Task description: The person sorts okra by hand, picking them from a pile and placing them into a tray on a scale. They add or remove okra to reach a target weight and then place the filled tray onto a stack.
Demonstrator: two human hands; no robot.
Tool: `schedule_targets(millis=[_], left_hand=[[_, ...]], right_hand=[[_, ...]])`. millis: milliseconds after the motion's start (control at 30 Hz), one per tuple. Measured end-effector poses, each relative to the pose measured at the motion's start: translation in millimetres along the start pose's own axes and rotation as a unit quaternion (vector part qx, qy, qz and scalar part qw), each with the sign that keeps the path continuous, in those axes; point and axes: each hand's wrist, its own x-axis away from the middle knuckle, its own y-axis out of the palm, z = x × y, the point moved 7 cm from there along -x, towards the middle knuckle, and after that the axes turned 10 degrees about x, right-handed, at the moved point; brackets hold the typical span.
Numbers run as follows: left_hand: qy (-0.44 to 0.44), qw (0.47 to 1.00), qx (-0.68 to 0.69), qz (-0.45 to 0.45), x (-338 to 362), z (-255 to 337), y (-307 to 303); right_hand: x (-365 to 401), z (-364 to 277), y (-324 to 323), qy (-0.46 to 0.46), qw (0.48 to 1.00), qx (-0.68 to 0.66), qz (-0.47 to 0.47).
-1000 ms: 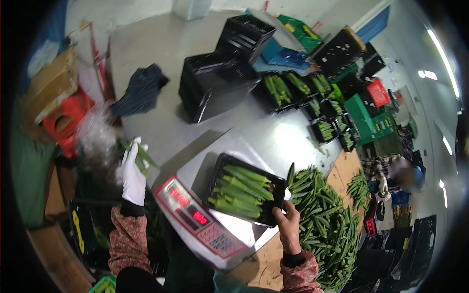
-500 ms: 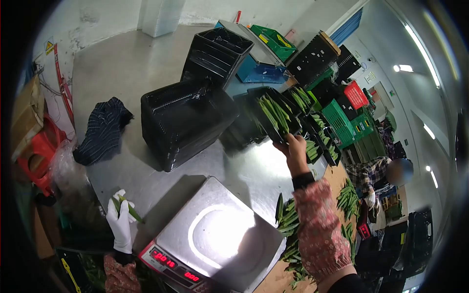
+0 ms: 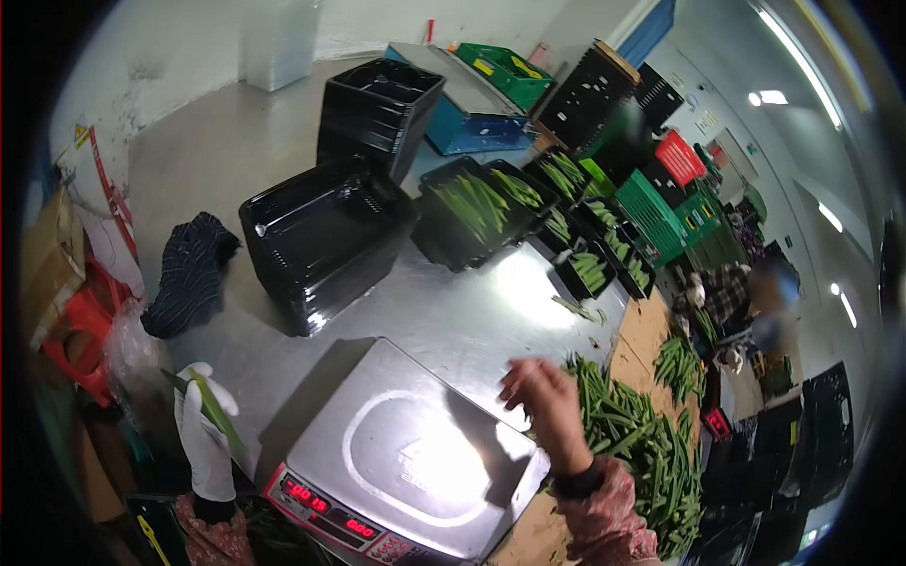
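Note:
My left hand [image 3: 206, 429], in a white glove, is closed on a green okra pod [image 3: 215, 407] left of the scale. My bare right hand [image 3: 545, 401] hangs over the right edge of the metal scale [image 3: 415, 453], its fingers curled apart with nothing seen between them. The scale plate bears nothing, and its red digits are lit. A black tray with okra [image 3: 472, 206] lies beyond the scale, beside more filled trays [image 3: 587, 272]. Loose okra [image 3: 632, 434] is heaped to the right of my right hand.
Stacked black trays [image 3: 326, 236] stand on the metal table [image 3: 274, 354], with another stack [image 3: 377, 108] behind. A dark striped cloth [image 3: 193, 274] lies at the left. Green crates [image 3: 651, 217] stand at the back right. A co-worker [image 3: 727, 294] is at the far right.
My right hand has let go of the okra tray and come back toward the scale. The tray now rests beside the others. My left hand, with the pod, has shifted slightly left.

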Motion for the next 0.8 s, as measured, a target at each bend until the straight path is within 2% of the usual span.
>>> schedule_targets(millis=[67, 100, 133, 167, 200, 233, 300, 333, 400, 433, 467, 533, 567, 600, 633, 667, 700, 733, 767, 800], left_hand=[[-0.024, 0.989, -0.050, -0.138, 20.4, 13.9, 85.6], [-0.050, 0.958, -0.132, -0.250, 38.3, 17.8, 134.8], [-0.169, 0.903, -0.163, -0.359, 57.7, 9.6, 179.8], [-0.213, 0.853, -0.170, -0.445, 80.8, -16.6, 206.8], [-0.016, 0.800, -0.313, -0.512, 97.7, -33.0, 228.3], [0.185, 0.748, -0.377, -0.514, 121.2, -35.9, 245.9], [0.235, 0.642, -0.481, -0.549, 134.4, -54.5, 268.0], [0.243, 0.624, -0.477, -0.569, 142.4, -62.3, 272.0], [0.262, 0.588, -0.465, -0.607, 157.1, -76.0, 271.4], [0.099, 0.658, -0.414, -0.621, 148.1, -83.3, 271.7], [-0.073, 0.700, -0.356, -0.614, 141.5, -87.5, 268.8], [0.015, 0.712, -0.388, -0.585, 117.9, -59.5, 290.9], [0.279, 0.662, -0.442, -0.537, 106.4, -20.1, 320.9], [0.309, 0.642, -0.548, -0.438, 84.5, -0.8, 334.6], [0.363, 0.640, -0.577, -0.356, 55.5, 4.2, 326.9], [0.526, 0.563, -0.595, -0.231, 22.0, -5.7, 295.3], [0.481, 0.535, -0.675, -0.161, -33.3, -36.0, 251.0], [0.320, 0.569, -0.738, -0.169, -56.3, -43.4, 238.1], [0.286, 0.536, -0.778, -0.158, -53.2, -38.3, 243.4], [0.325, 0.604, -0.707, -0.172, -67.5, -43.2, 229.3]], right_hand=[[46.3, 6.0, 36.1, -0.016, 0.998, -0.016, -0.066], [65.5, 8.6, 59.0, -0.033, 0.994, -0.035, -0.103], [84.8, 2.5, 78.4, -0.060, 0.987, -0.065, -0.136], [102.9, -1.2, 96.5, -0.090, 0.977, -0.096, -0.168], [115.7, 11.9, 111.1, -0.080, 0.983, -0.091, -0.139], [127.4, 22.2, 109.1, -0.017, 0.968, -0.197, -0.154], [149.4, 17.3, 107.5, 0.114, 0.893, -0.411, -0.141], [149.0, 59.3, 97.3, 0.036, 0.925, -0.333, -0.180], [163.9, 95.3, 86.7, 0.121, 0.917, -0.365, -0.109], [173.0, 89.9, 78.0, 0.128, 0.915, -0.366, -0.112], [185.0, 85.7, 62.0, 0.135, 0.913, -0.367, -0.113], [206.6, 82.5, 35.3, 0.119, 0.926, -0.349, -0.085], [215.4, 88.7, 21.9, 0.123, 0.936, -0.324, -0.061], [225.3, 98.2, 9.0, 0.129, 0.945, -0.300, -0.038], [235.8, 107.3, -2.6, 0.138, 0.951, -0.275, -0.019], [245.6, 113.8, -13.8, 0.139, 0.952, -0.273, 0.007], [255.9, 123.9, -23.3, 0.146, 0.949, -0.279, 0.027], [265.5, 140.7, -31.7, 0.158, 0.944, -0.284, 0.054], [275.3, 154.8, -37.8, 0.173, 0.938, -0.289, 0.081], [283.5, 158.0, -42.4, 0.180, 0.935, -0.291, 0.095]])
